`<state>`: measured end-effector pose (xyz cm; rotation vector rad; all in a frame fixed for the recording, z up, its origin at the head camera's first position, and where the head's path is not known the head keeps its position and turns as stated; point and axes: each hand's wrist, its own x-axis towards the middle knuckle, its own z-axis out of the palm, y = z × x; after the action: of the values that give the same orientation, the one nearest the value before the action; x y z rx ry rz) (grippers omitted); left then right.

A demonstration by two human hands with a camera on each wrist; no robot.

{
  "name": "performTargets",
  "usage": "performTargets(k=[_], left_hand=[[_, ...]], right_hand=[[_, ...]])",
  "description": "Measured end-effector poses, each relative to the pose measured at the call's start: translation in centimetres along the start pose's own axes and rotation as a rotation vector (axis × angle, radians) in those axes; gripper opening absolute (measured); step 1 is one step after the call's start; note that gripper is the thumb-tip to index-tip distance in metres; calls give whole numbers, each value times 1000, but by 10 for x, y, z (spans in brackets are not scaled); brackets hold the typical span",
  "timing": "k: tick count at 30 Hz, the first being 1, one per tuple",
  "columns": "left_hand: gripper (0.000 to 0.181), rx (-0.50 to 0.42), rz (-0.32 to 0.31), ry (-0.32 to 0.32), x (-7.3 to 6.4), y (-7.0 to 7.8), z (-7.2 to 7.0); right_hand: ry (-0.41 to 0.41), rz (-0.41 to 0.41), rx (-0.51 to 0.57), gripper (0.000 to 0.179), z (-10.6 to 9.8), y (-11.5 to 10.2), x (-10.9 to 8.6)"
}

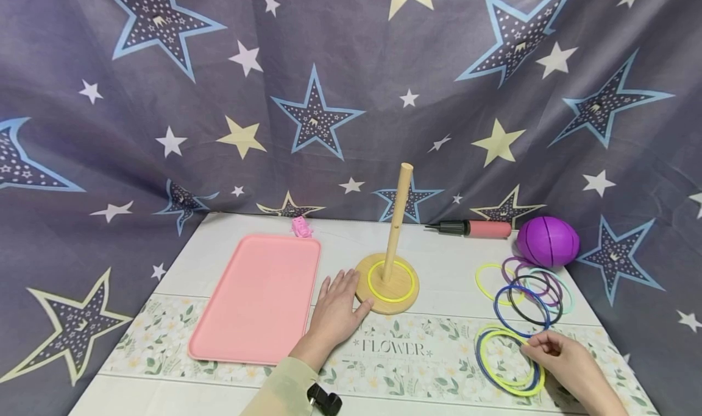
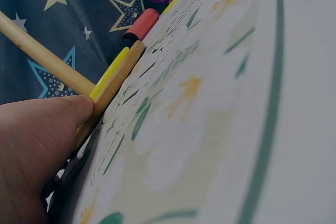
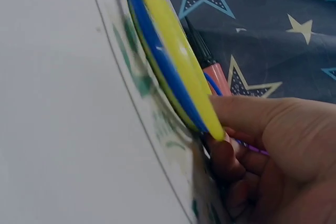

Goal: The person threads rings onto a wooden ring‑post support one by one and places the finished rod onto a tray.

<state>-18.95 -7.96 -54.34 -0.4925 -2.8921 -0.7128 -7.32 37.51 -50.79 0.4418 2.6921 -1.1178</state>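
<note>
A wooden peg [image 1: 399, 215] stands upright on its round wooden base [image 1: 364, 270], and one yellow ring [image 1: 414, 285] lies around its foot. My left hand [image 1: 336, 309] rests at the base's left side with straight fingers; its thumb [image 2: 79, 109] touches the base edge near the ring. At the front right, my right hand [image 1: 567, 364] pinches the near side of a small bunch of yellow rings [image 3: 178, 43] and blue rings [image 3: 157, 48] between thumb and fingers. In the right wrist view the bunch is seen edge-on, tilted, close over the table.
Beyond the right hand lie overlapping loose rings, among them a blue ring [image 1: 496, 309], with black, purple, yellow and mint ones. Behind them sit a purple ball [image 1: 548, 241] and a red-and-black hand pump [image 1: 488, 229]. A pink tray [image 1: 252, 300] lies left, a small pink toy [image 1: 301, 227] behind it.
</note>
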Motion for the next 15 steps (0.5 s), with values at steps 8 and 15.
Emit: performTargets(k=[8,15], left_hand=[[80,12,-1,-10,0,-1,-1],[78,3,7,-5,-1,1,-3]], right_hand=[[82,-42,-57,37,8,-12,10],[120,-15,16,37,10,-18,13]])
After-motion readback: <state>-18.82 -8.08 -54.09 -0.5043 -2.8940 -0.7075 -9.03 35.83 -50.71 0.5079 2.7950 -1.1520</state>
